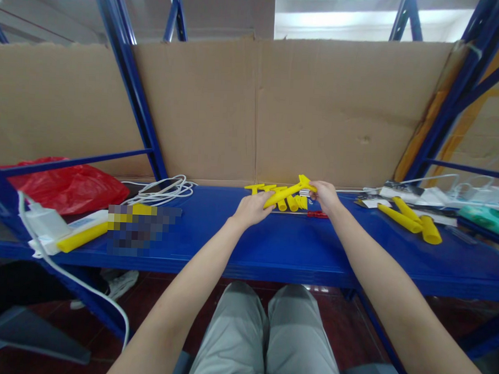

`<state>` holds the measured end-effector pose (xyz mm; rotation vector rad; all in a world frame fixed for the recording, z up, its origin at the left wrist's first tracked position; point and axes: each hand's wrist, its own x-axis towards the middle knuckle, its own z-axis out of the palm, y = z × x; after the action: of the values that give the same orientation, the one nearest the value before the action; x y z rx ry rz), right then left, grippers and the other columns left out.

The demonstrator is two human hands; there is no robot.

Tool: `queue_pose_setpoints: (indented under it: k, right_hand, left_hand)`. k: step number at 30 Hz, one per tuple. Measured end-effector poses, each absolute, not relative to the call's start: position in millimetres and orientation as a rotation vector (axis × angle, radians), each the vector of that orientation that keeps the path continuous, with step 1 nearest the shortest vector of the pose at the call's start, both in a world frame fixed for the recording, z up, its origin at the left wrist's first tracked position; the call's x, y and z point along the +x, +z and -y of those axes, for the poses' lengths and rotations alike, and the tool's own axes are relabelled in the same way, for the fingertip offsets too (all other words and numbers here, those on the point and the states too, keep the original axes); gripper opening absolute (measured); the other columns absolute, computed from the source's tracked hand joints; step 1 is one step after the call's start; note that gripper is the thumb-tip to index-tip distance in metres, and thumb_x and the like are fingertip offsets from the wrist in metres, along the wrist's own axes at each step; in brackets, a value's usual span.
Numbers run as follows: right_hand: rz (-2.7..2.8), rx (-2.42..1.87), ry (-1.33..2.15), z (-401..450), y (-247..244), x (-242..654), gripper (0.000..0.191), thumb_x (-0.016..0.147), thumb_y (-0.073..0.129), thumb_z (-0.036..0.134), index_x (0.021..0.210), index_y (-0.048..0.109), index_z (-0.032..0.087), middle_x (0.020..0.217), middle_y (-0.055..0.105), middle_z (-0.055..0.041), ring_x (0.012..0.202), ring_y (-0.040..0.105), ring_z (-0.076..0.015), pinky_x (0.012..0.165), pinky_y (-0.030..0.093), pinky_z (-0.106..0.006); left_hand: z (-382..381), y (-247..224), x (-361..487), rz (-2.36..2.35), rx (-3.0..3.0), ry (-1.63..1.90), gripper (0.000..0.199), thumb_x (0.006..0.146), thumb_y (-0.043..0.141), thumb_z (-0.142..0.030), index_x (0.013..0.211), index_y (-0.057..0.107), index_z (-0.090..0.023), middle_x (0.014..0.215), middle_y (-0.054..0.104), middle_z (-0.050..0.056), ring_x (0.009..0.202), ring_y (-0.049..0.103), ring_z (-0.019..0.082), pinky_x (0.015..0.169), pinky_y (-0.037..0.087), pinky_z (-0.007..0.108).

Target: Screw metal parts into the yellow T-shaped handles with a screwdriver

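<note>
Left hand and right hand on one yellow rod

The left hand is mostly closed, its fingers bent around the lower, nearer end of the yellow rod. The right hand is partly closed, its thumb and fingertips pinching the far end, beside a forked tip; its other fingers are too small to make out. Between the two hands the rod slants up to the right, over the back of a blue shelf.

Just behind the rod lies a row of yellow T-shaped pieces, with short yellow tubes near its middle. A screwdriver with a red handle lies below the right hand.

Farther right, three longer yellow tubes lie together near some papers and a green packet. To the left are a coil of white cable, a red bag and a white power strip with another yellow tube alongside. A blurred patch hides what is next to it.

Cardboard stands upright behind everything, between blue posts. Below the shelf edge show the person's grey trousers and, at left, someone else's shoe.
</note>
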<state>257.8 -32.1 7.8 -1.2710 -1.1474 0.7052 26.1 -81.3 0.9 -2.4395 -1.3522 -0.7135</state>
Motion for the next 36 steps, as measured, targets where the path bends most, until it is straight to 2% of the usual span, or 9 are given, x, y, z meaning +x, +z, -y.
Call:
queue_pose_setpoints:
  k: [6,12,17,21,26,29,36]
  right_hand:
    - [1.049,-1.280,0.697,32,7,259,0.016,0.084,0.054,0.032,0.075,0.056,0.018,0.050,0.047,0.0029,0.046,0.040,-0.0105,0.046,0.035,-0.023]
    - [1.027,-1.231,0.661,34,7,262,0.028,0.088,0.050,0.039,0.068,0.052,0.019,0.058,0.056,-0.0002,0.048,0.043,-0.0092,0.045,0.034,-0.020]
    - [1.055,-1.221,0.667,33,3,262,0.028,0.085,0.055,0.029,0.060,0.052,0.018,0.053,0.055,0.0018,0.043,0.041,-0.0076,0.043,0.030,-0.020]
    - [1.104,-1.220,0.635,31,2,259,0.030,0.082,0.058,0.029,0.055,0.052,0.018,0.043,0.048,0.0039,0.039,0.039,-0.0075,0.041,0.028,-0.020]
    - [1.147,-1.224,0.613,32,1,257,0.029,0.080,0.059,0.029,0.054,0.055,0.017,0.044,0.049,0.0036,0.039,0.040,-0.0072,0.041,0.030,-0.020]
    - [1.175,-1.239,0.619,34,2,255,0.029,0.081,0.058,0.028,0.055,0.055,0.017,0.042,0.047,0.0045,0.038,0.038,-0.0070,0.041,0.030,-0.020]
    - [1.217,-1.263,0.617,37,2,253,0.030,0.083,0.056,0.024,0.054,0.055,0.017,0.041,0.046,0.0044,0.038,0.037,-0.0070,0.041,0.029,-0.020]
  left_hand:
    - [74,0,24,1.256,-2.531,-0.957,0.043,0.086,0.058,-0.026,0.127,0.058,-0.016,0.123,0.066,0.010,0.106,0.065,0.021,0.092,0.050,0.032]
    - [58,-2,8,1.541,-2.226,-1.341,0.032,0.089,0.052,-0.028,0.116,0.066,-0.016,0.111,0.071,0.009,0.100,0.067,0.020,0.085,0.051,0.027]
    - [47,-7,-7,2.022,-2.003,-1.121,0.031,0.088,0.052,-0.035,0.106,0.070,-0.019,0.099,0.074,0.012,0.097,0.068,0.027,0.078,0.050,0.030]
    - [44,-9,-5,2.239,-1.914,-0.941,0.032,0.088,0.049,-0.036,0.107,0.070,-0.021,0.103,0.072,0.013,0.099,0.067,0.028,0.080,0.050,0.032]
    - [46,-9,2,2.253,-1.932,-0.781,0.034,0.087,0.050,-0.030,0.115,0.066,-0.018,0.110,0.070,0.016,0.102,0.067,0.029,0.082,0.050,0.034]
    - [45,-11,3,2.237,-1.968,-0.696,0.037,0.086,0.052,-0.032,0.118,0.063,-0.016,0.112,0.069,0.017,0.102,0.066,0.030,0.083,0.051,0.035]
    - [33,-21,-6,2.033,-2.251,-0.689,0.041,0.085,0.055,-0.032,0.124,0.058,-0.019,0.122,0.065,0.011,0.113,0.061,0.026,0.092,0.047,0.031]
